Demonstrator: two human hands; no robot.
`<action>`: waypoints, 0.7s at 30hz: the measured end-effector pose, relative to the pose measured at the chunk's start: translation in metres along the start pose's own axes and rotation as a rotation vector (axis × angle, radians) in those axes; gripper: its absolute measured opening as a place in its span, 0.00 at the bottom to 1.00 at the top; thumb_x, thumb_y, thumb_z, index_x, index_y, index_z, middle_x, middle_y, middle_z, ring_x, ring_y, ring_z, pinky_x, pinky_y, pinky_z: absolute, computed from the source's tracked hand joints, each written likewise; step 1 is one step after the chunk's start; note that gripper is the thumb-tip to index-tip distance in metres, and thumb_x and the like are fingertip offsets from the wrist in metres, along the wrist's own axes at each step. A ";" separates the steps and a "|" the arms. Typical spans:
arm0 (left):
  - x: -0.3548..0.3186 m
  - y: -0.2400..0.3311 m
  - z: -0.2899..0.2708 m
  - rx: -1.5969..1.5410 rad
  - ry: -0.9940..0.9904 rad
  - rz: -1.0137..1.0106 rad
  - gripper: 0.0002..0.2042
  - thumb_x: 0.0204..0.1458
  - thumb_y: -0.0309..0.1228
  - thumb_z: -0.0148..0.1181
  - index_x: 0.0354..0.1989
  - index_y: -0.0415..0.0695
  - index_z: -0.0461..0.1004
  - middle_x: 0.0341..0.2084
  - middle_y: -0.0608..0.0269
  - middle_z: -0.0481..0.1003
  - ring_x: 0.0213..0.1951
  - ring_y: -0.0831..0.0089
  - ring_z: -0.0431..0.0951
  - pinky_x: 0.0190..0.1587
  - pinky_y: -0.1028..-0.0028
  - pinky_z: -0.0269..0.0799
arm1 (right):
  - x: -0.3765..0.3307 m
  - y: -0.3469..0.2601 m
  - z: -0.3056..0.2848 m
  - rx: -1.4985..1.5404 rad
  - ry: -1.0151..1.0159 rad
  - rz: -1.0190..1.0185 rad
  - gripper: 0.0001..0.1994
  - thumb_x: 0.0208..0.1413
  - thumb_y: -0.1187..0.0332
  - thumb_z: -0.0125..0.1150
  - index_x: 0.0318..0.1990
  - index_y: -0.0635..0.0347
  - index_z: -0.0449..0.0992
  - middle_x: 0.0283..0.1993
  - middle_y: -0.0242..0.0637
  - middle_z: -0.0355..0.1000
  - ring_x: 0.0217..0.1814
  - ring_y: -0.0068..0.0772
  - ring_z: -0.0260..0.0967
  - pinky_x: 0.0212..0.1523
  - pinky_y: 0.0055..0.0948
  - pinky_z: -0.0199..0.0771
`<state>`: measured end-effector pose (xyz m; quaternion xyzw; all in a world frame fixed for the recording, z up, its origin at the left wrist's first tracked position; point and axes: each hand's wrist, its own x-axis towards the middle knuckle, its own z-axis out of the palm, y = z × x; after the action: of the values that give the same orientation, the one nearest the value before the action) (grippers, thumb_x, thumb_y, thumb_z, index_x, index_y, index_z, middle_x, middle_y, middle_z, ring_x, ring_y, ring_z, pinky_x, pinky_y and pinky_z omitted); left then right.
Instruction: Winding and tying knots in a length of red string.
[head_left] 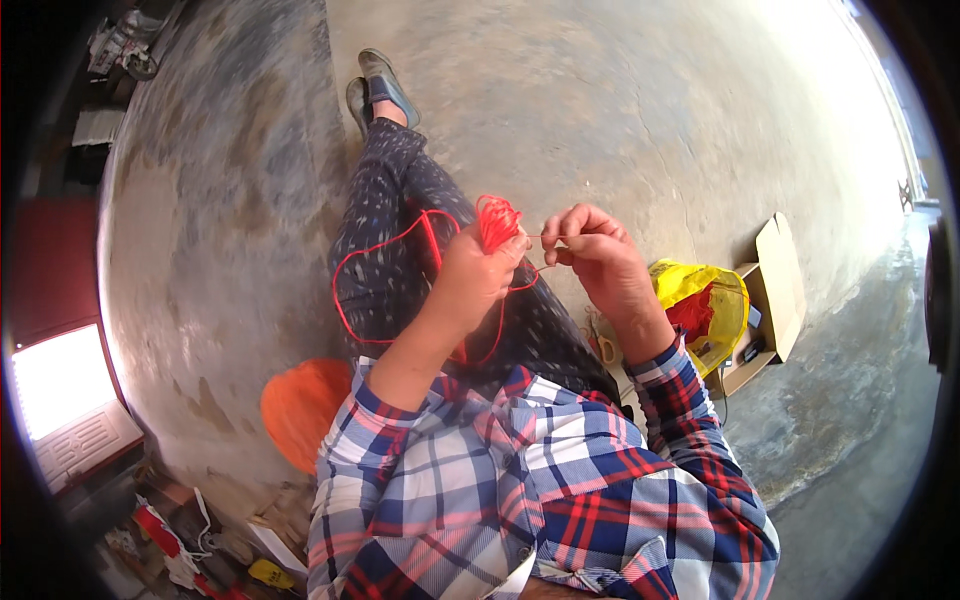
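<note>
My left hand (474,272) is closed around a looped bundle of red cord (497,220), whose loops fan out above the fingers. To its right, my right hand (598,255) pinches a thin strand that runs taut across from the bundle. A longer red cord (340,290) makes a wide loop over my lap, lying on dark patterned trousers (385,215). Between my legs a straight red piece (431,240) shows in part; I cannot make out what it is. Both hands are above my thighs, a short gap apart.
Right of my lap stand a yellow bag (735,290) with red material inside and an open cardboard box (782,285). Scissors with pale handles (606,349) lie beside my thigh. At my left is an orange round thing (300,415). Assorted items crowd the lower left.
</note>
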<state>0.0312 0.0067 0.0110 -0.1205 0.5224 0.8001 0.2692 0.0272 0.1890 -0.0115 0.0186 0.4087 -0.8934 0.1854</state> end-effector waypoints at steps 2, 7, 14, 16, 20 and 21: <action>-0.002 -0.003 -0.003 0.031 0.053 0.010 0.04 0.57 0.29 0.56 0.32 0.45 0.70 0.15 0.80 0.61 0.13 0.90 0.54 0.15 0.85 0.46 | 0.001 0.004 0.002 0.126 -0.008 0.028 0.03 0.52 0.71 0.54 0.31 0.60 0.69 0.30 0.35 0.71 0.39 0.26 0.66 0.40 0.27 0.66; -0.007 -0.004 -0.011 -0.053 0.052 -0.030 0.04 0.57 0.29 0.57 0.31 0.45 0.70 0.15 0.79 0.61 0.13 0.90 0.54 0.15 0.85 0.46 | 0.000 0.008 -0.004 0.351 -0.410 0.118 0.04 0.55 0.71 0.53 0.33 0.61 0.71 0.29 0.37 0.73 0.32 0.29 0.70 0.40 0.29 0.71; 0.002 -0.009 -0.014 0.205 0.007 0.119 0.03 0.56 0.28 0.57 0.33 0.43 0.71 0.18 0.77 0.65 0.16 0.87 0.60 0.16 0.82 0.55 | -0.013 0.008 0.016 -0.683 -0.367 0.350 0.08 0.58 0.75 0.56 0.44 0.63 0.76 0.32 0.31 0.75 0.31 0.21 0.72 0.31 0.21 0.72; 0.019 -0.030 -0.025 0.338 0.037 0.280 0.03 0.56 0.27 0.56 0.35 0.41 0.72 0.21 0.75 0.69 0.18 0.83 0.65 0.19 0.79 0.61 | -0.014 -0.007 0.016 -0.690 -0.318 0.293 0.11 0.56 0.75 0.58 0.47 0.61 0.75 0.35 0.32 0.76 0.31 0.21 0.72 0.30 0.21 0.72; 0.016 -0.020 -0.021 0.761 0.058 0.375 0.08 0.53 0.25 0.58 0.40 0.38 0.74 0.27 0.60 0.78 0.26 0.66 0.78 0.31 0.69 0.73 | -0.014 -0.031 0.035 -1.278 -0.071 -0.280 0.26 0.49 0.75 0.64 0.58 0.55 0.67 0.49 0.39 0.73 0.29 0.25 0.73 0.30 0.25 0.73; 0.017 -0.020 -0.019 0.753 0.056 0.375 0.08 0.53 0.25 0.58 0.40 0.38 0.74 0.27 0.60 0.78 0.26 0.66 0.78 0.31 0.69 0.73 | -0.015 -0.033 0.042 -1.487 -0.060 -0.271 0.34 0.46 0.74 0.63 0.64 0.50 0.59 0.58 0.42 0.67 0.30 0.32 0.74 0.32 0.28 0.74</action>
<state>0.0260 0.0013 -0.0203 0.0617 0.7983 0.5849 0.1297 0.0346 0.1824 0.0435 -0.1861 0.8972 -0.3976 0.0484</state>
